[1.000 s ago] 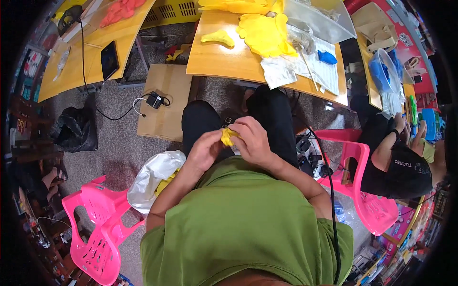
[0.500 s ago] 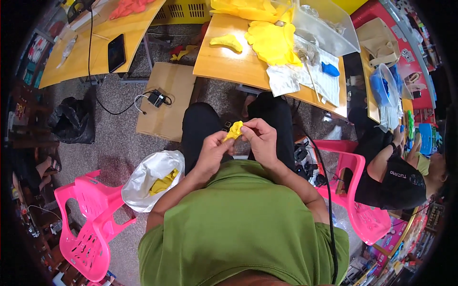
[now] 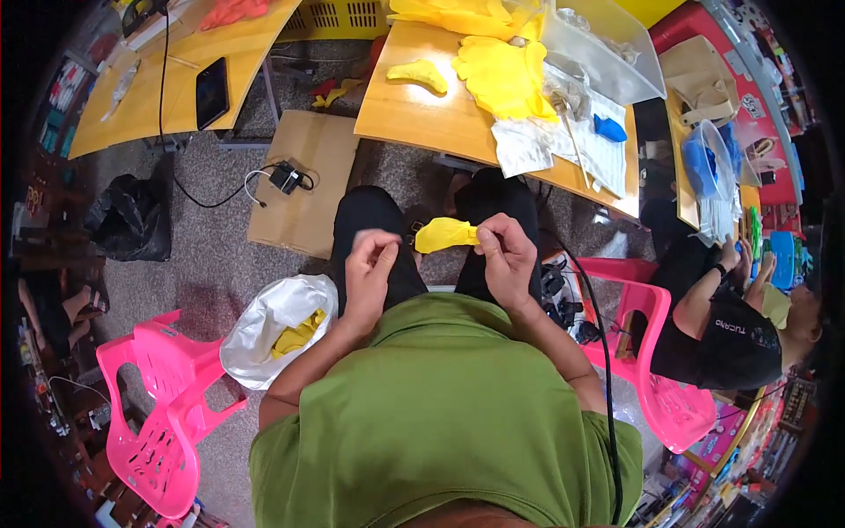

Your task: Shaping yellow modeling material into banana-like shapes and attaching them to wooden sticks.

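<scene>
My right hand (image 3: 508,257) pinches the narrow right end of a yellow cloth piece (image 3: 443,235) between thumb and fingers. The piece is smooth and rounded at its left end, stretched out sideways above my lap. To its left, apart from it, is my left hand (image 3: 371,268). Its fingers curl in toward the thumb, slightly blurred, with nothing visible in them. On the table ahead lie a yellow curved, banana-like cloth piece (image 3: 417,76) and a stack of yellow cut cloth pieces (image 3: 503,77).
A white bag (image 3: 251,330) holding yellow pieces stands left of my legs, beside a pink chair (image 3: 163,370). A blue bundle (image 3: 609,128) lies on the table (image 3: 409,119). A phone (image 3: 212,93) rests on the left table. At right, a person (image 3: 717,330) sits by another pink chair (image 3: 647,352).
My left hand has let go of the yellow cloth piece and moved left. My right hand has shifted slightly right, and the formerly bunched piece now extends sideways.
</scene>
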{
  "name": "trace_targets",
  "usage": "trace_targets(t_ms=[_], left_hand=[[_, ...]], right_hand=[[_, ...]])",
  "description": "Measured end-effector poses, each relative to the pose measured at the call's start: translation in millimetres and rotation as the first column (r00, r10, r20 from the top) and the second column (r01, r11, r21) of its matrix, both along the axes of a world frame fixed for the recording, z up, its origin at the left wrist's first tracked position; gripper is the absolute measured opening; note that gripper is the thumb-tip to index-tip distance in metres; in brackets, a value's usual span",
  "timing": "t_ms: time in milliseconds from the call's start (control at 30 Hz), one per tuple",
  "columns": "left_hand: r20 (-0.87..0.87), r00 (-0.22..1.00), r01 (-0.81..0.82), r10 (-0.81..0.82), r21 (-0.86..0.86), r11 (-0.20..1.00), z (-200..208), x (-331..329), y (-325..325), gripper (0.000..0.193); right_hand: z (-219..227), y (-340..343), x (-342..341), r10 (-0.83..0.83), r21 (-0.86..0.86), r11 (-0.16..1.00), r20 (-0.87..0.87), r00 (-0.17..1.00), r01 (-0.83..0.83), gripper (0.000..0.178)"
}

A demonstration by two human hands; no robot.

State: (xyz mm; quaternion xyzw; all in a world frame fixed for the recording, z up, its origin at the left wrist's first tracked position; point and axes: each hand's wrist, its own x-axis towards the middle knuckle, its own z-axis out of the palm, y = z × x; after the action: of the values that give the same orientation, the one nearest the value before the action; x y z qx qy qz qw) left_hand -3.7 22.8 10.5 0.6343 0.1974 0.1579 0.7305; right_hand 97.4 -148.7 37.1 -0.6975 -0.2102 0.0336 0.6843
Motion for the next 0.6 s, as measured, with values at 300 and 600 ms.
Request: trace_targets(t_ms=[300, 600], left_hand=[[0.071, 0.942, 0.278, -0.328, 0.384, 0.881, 27, 23, 6, 0.009], [0.253, 0.957, 0.148, -0.146, 0.012, 0.989, 21, 22, 11, 0.008]], right_hand=[[20, 8, 1, 0.298, -0.267, 0.943, 0.405, 0.865, -0.2, 0.008], [19, -3, 14, 0.124, -0.269, 0.962, 0.334, 0.935, -0.032, 0.012]])
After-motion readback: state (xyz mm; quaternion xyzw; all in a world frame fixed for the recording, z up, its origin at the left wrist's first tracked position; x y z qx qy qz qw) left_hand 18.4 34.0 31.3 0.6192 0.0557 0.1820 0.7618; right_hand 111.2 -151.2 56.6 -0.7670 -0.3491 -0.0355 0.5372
